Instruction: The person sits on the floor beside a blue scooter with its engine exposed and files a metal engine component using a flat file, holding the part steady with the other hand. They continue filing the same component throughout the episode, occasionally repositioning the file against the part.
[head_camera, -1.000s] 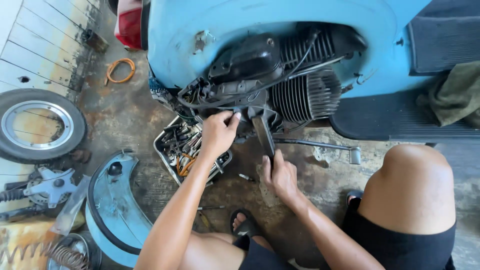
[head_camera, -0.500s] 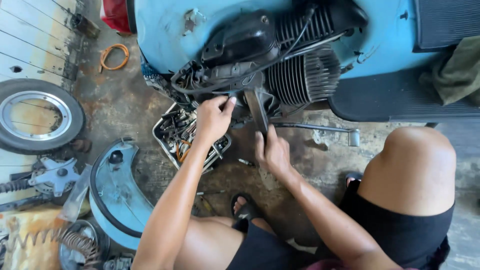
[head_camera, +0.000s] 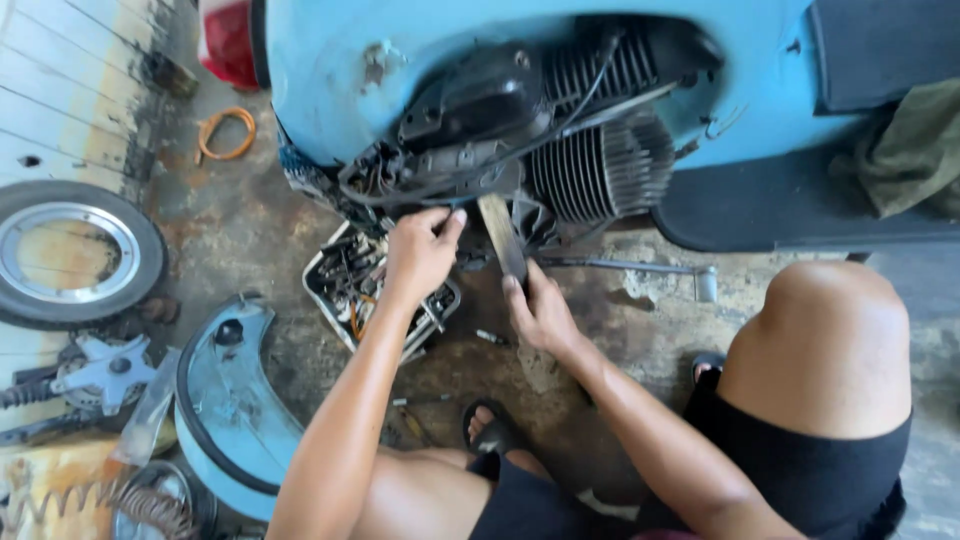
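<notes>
Two hands work at the engine: the left hand (head_camera: 420, 255) and the right hand (head_camera: 540, 312). Just above them sits one blue scooter (head_camera: 330, 70) with one finned engine (head_camera: 600, 165). One tray of small tools (head_camera: 345, 285) lies beside the left hand. Well to the left of the hands are one loose wheel (head_camera: 70, 255), one blue side panel (head_camera: 225, 400) and one orange ring (head_camera: 222, 135). One sandalled foot (head_camera: 490, 430) shows below the hands, and one metal rod (head_camera: 620, 266) runs to the right of them.
</notes>
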